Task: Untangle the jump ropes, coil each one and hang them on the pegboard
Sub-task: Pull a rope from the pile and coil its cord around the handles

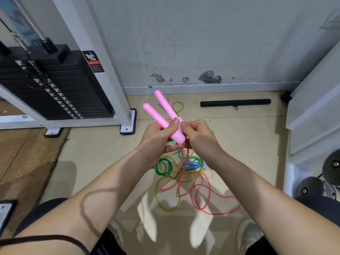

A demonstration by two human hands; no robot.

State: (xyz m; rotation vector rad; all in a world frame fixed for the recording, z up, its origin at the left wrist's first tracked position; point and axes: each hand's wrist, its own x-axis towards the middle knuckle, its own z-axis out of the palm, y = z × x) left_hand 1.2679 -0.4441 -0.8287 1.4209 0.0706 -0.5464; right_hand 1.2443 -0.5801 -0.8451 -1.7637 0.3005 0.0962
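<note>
Two pink jump-rope handles [161, 111] stick up and away from my hands, side by side. My left hand [158, 137] grips both handles around their lower halves, thumb on top. My right hand [197, 137] pinches at the handles' lower ends where the pink-red rope [202, 188] comes out. That rope hangs down to the floor and loops there. It lies mixed with a green rope [163, 167], a yellow-green rope [166, 197] and blue handles [192, 164]. No pegboard is in view.
A weight-stack machine [60, 85] with a white frame stands at the left. A black bar [235, 103] lies by the wall. White shelving [312, 116] and dumbbells [312, 186] sit at the right. My shoes show at the bottom.
</note>
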